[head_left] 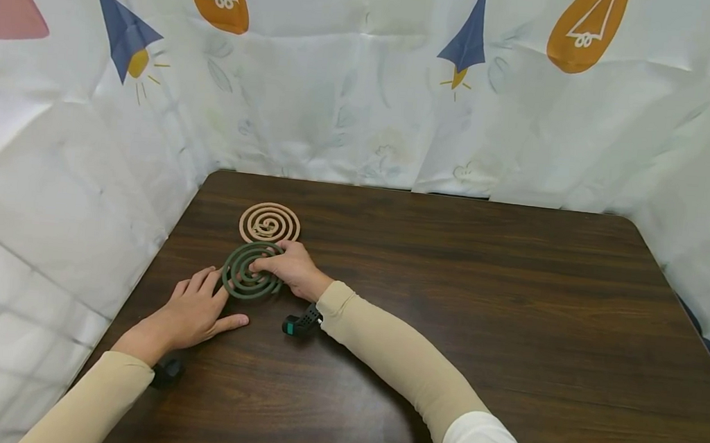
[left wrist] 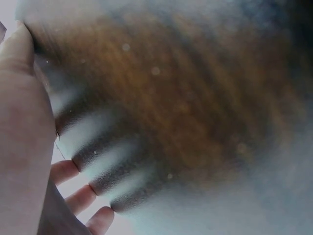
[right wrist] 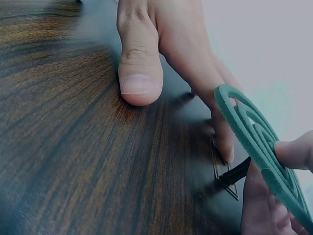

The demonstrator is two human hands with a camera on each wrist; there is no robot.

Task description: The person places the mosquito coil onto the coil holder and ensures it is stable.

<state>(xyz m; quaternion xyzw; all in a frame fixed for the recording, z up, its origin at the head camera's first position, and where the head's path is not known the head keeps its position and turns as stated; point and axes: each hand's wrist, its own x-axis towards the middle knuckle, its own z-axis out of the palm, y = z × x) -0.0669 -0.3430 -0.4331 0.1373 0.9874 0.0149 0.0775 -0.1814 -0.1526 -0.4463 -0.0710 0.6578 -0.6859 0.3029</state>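
A green mosquito coil is pinched in my right hand, thumb on its upper face and fingers beneath. In the right wrist view the green coil is tilted and raised above the tabletop. My left hand rests on the table with fingers spread and thumb stretched out, its fingertips right by the coil's left edge. Just behind lies a tan mosquito coil, flat on the wood. Under the left index finger, the right wrist view shows a thin dark frame with a black stem.
The dark wooden table stretches away to the right. White printed cloth hangs along its back and sides. A black wrist camera sits below the right wrist, another black wrist camera by the left.
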